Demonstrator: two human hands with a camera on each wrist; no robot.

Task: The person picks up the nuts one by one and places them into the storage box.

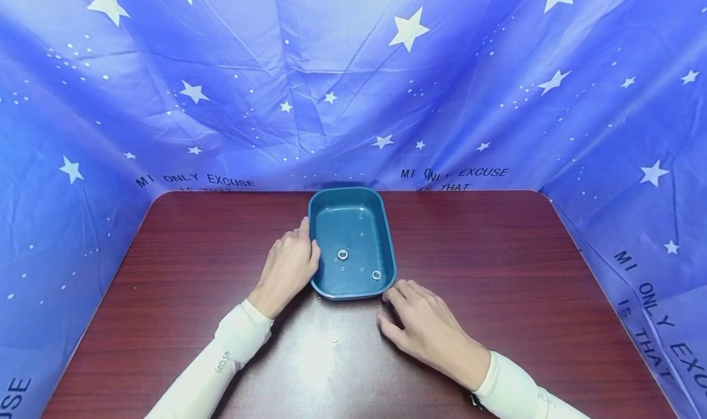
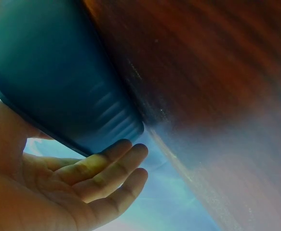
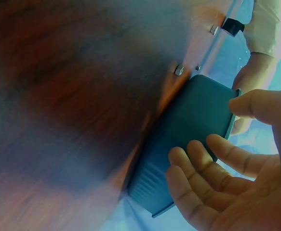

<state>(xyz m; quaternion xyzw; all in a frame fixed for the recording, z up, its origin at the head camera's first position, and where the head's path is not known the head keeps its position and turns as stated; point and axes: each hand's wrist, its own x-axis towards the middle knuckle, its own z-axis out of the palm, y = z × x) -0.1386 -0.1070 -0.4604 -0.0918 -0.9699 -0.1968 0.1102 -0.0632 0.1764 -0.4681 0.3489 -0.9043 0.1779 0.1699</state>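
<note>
A deep teal plastic tray (image 1: 353, 222) stands at the far middle of the table. Inside it lie two larger metal rings, one ring (image 1: 343, 255) left of the other ring (image 1: 377, 275), and several tiny metal nuts. At its left wall, my left hand (image 1: 287, 262) holds the tray, thumb over the rim and fingers along the outside; the left wrist view shows the fingertips (image 2: 123, 144) against the wall, the thumb tip hidden. By the near right corner, my right hand (image 1: 428, 321) has loosely bent fingers, with the index finger at the corner and the thumb spread apart.
Two small metal pieces lie on the table before the tray: one piece (image 1: 319, 299) close to its near edge, another piece (image 1: 335, 339) nearer to me. The dark red wooden table (image 1: 193, 272) meets a blue star-printed cloth (image 1: 265, 100) behind and at both sides.
</note>
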